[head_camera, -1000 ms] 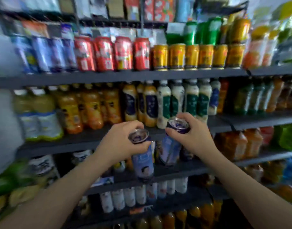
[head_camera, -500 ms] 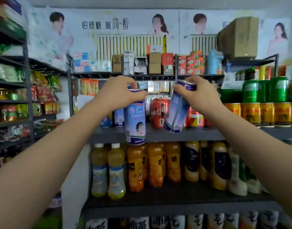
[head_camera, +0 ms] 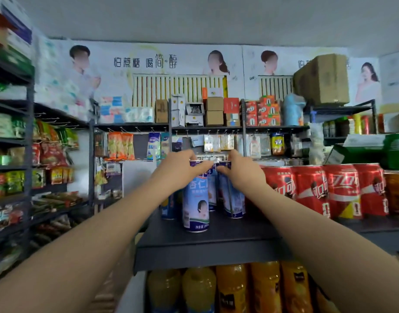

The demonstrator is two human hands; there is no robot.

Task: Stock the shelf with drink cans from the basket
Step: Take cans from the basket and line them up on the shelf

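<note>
My left hand (head_camera: 179, 168) grips the top of a tall blue-and-white drink can (head_camera: 196, 199) that stands on the dark shelf (head_camera: 207, 240). My right hand (head_camera: 241, 169) grips the top of a second blue-and-white can (head_camera: 231, 197) just right of it, also down on the shelf. Two more cans of the same kind stand behind them, one (head_camera: 168, 205) at the left and one (head_camera: 212, 188) between the held pair. The basket is out of view.
Red cola cans (head_camera: 325, 190) line the shelf to the right, with gold cans (head_camera: 397, 190) beyond. Orange and yellow juice bottles (head_camera: 232, 288) fill the shelf below. Hanging snack packs (head_camera: 120, 145) and boxes sit above; a snack rack (head_camera: 24, 166) stands at the left.
Both hands carried their cans up from below, then forward and down onto the upper shelf. The right can, tilted before, now stands upright. My view rose to the upper shelves.
</note>
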